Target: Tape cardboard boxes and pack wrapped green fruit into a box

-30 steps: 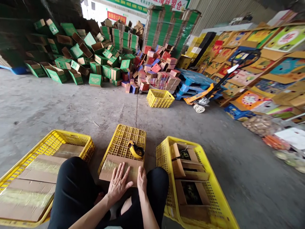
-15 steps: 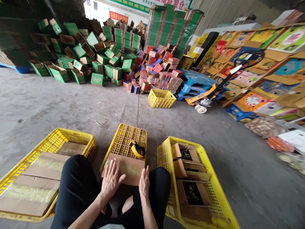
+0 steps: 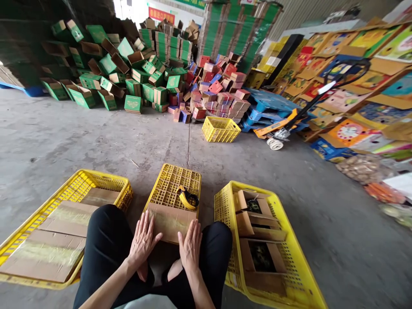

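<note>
A closed cardboard box (image 3: 172, 221) with clear tape across its top rests on an upturned yellow crate (image 3: 174, 176) between my knees. Fingers stretched out, my left hand (image 3: 143, 240) lies against the box's left end. My right hand (image 3: 190, 244) is flat at the opposite end, its fingertips on the near right corner. Just beyond the box, a yellow and black tape dispenser (image 3: 187, 198) lies on the crate. To my left, a long yellow crate (image 3: 104, 177) contains several taped boxes (image 3: 45, 253). The yellow crate (image 3: 280, 214) on my right holds open-flapped boxes (image 3: 262, 257) with dark contents.
An empty-looking yellow basket (image 3: 221, 130) sits ahead on the concrete floor. Behind it are heaped green cartons (image 3: 133, 103), small red boxes (image 3: 222, 86), blue pallets (image 3: 270, 105) and an orange pallet jack (image 3: 280, 128). Stacked fruit cartons (image 3: 350, 131) line the right side.
My right hand has turned from upright at the box's right end to flat over its near corner. My left hand has slid toward the left end. The view has tilted slightly down.
</note>
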Demonstrator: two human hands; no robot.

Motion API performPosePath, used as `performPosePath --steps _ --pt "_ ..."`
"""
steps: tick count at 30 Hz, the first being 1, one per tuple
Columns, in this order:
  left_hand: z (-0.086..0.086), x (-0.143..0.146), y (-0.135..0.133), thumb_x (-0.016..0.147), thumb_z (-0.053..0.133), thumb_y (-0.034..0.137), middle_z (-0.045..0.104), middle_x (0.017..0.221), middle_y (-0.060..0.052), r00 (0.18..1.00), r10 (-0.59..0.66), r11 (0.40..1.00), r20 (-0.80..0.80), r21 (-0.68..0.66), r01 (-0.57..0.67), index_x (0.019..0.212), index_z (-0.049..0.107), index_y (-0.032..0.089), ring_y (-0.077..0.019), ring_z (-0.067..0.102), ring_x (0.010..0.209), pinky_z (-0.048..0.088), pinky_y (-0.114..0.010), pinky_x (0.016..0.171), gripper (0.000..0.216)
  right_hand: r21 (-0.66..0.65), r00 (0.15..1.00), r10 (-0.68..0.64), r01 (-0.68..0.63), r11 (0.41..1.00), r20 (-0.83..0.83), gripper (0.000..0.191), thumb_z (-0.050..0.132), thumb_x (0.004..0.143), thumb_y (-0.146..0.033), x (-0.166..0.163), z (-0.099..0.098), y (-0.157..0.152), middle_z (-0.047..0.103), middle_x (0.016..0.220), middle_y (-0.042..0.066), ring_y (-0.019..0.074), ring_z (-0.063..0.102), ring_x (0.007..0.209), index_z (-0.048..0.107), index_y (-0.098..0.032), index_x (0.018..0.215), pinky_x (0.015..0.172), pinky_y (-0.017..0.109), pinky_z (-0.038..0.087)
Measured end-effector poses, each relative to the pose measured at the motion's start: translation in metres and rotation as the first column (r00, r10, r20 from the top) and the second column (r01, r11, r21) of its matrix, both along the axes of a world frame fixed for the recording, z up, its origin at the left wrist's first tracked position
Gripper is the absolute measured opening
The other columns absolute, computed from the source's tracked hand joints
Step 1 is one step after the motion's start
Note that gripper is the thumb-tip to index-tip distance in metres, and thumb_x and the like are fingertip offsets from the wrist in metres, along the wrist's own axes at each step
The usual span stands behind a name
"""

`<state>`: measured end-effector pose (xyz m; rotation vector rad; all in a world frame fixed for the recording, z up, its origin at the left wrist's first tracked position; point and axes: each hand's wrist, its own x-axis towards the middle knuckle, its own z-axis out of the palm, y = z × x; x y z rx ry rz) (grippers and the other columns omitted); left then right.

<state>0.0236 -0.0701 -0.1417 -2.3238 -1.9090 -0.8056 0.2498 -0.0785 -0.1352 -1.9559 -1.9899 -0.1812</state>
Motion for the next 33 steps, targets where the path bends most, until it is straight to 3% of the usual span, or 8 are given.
performPosePath --steps 3,8,11,16,22,28,33 --pt "0.001 0.010 -0.010 0.105 0.046 0.059 0.017 0.176 -0.016 0.995 -0.096 0.995 -0.031 -0.038 0.094 0.171 0.008 0.023 -0.0374 0.026 0.160 0.034 -0.057 0.124 0.084 -0.097 0.996 0.079 -0.074 0.993 0.046 0.078 0.031 0.108 -0.061 -0.016 -0.002 -0.017 0.032 0.170 0.022 0.0394 0.033 0.157 0.020 -0.014 0.169 0.122 0.060 0.032" --pt "0.002 0.020 -0.011 0.104 0.048 0.062 0.023 0.174 -0.017 0.991 -0.121 0.993 -0.064 -0.026 0.119 0.170 0.013 0.025 -0.0374 0.033 0.157 0.037 -0.057 0.122 0.084 -0.125 0.991 0.128 -0.124 0.984 0.030 0.078 0.048 0.103 -0.060 -0.021 0.006 -0.018 0.033 0.169 0.023 0.0407 0.036 0.155 0.037 -0.013 0.164 0.121 0.058 0.036" --pt "0.002 0.021 -0.011 0.103 0.049 0.063 0.027 0.173 -0.017 0.991 -0.125 0.992 -0.050 -0.021 0.124 0.170 0.017 0.024 -0.0382 0.033 0.157 0.038 -0.058 0.121 0.084 -0.103 0.988 0.153 -0.151 0.983 0.011 0.074 0.053 0.102 -0.052 -0.022 0.010 -0.016 0.040 0.166 0.021 0.0416 0.041 0.152 0.038 -0.015 0.164 0.118 0.060 0.040" --pt "0.001 0.030 -0.021 0.109 0.045 0.046 0.040 0.168 -0.009 0.970 -0.242 0.966 -0.016 -0.096 0.239 0.168 0.026 0.028 -0.0278 0.040 0.155 0.041 -0.049 0.121 0.064 -0.053 0.947 0.321 -0.322 0.945 -0.029 0.069 0.047 0.101 -0.027 -0.036 0.008 -0.024 0.054 0.158 0.012 0.0332 0.052 0.146 0.029 -0.023 0.167 0.118 0.053 0.044" --pt "0.003 0.022 -0.017 0.109 0.046 0.049 0.046 0.165 -0.009 0.963 -0.270 0.960 -0.008 -0.086 0.268 0.164 0.038 0.026 -0.0273 0.046 0.151 0.043 -0.046 0.120 0.061 -0.005 0.932 0.358 -0.359 0.933 -0.053 0.065 0.047 0.102 -0.021 -0.032 0.016 -0.017 0.060 0.154 0.012 0.0286 0.059 0.139 0.034 -0.022 0.165 0.115 0.046 0.051" --pt "0.001 -0.007 -0.017 0.109 0.044 0.049 0.046 0.165 -0.010 0.990 -0.137 0.990 -0.039 -0.034 0.135 0.166 0.034 0.025 -0.0295 0.047 0.150 0.039 -0.051 0.123 0.062 0.022 0.960 0.272 -0.272 0.962 -0.061 0.047 0.039 0.110 -0.029 -0.011 0.024 -0.017 0.063 0.150 0.011 0.0280 0.061 0.137 0.055 -0.022 0.154 0.113 0.045 0.053" --pt "-0.002 -0.003 -0.007 0.108 0.044 0.051 0.054 0.159 -0.016 0.994 -0.110 0.994 0.002 0.004 0.110 0.165 0.034 0.020 -0.0321 0.051 0.147 0.040 -0.053 0.122 0.066 0.040 0.962 0.270 -0.268 0.962 -0.045 0.042 0.038 0.111 -0.029 -0.010 0.029 -0.003 0.070 0.141 0.014 0.0268 0.066 0.129 0.068 -0.018 0.139 0.109 0.043 0.054"
